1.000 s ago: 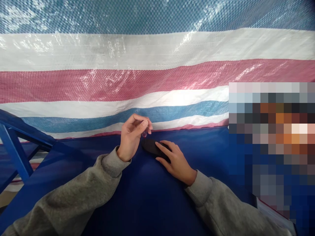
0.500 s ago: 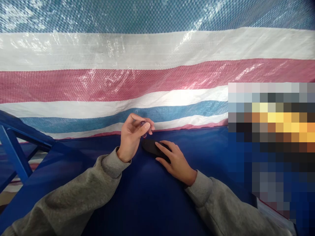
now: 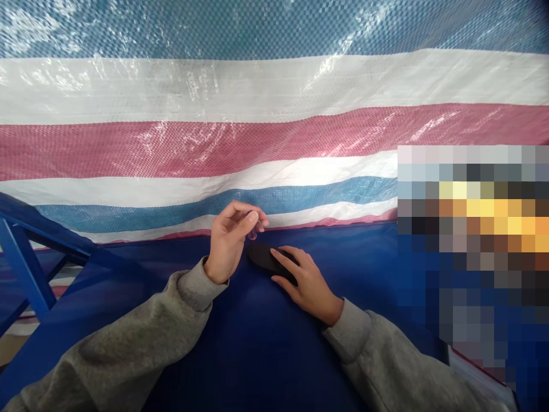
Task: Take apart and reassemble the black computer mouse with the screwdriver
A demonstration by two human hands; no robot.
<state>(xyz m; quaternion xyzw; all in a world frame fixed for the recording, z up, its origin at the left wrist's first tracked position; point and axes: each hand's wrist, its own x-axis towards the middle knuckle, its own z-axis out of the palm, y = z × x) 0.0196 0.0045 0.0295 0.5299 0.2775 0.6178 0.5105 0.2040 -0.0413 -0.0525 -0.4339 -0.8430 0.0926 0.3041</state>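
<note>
My left hand (image 3: 231,237) is raised over the blue surface, thumb and fingers closed on a small see-through purple thing (image 3: 253,233). Most of that thing is hidden by the fingers, so its kind is unclear. Just below and to the right lies a black, rounded, elongated object (image 3: 261,260), possibly a case, flat on the surface. My right hand (image 3: 306,283) grips its right end, with the thumb along the near side and fingers over the top and far side. The two hands are apart.
The blue surface (image 3: 240,355) spreads beneath both hands. Behind it hangs a striped woven plastic sheet (image 3: 257,137). A blue metal frame (image 3: 26,263) stands at the left. The right side of the view is blurred into blocks.
The purple thing has turned or slipped between my left fingers, and less of it shows above the thumb. My right hand and the black object have stayed put.
</note>
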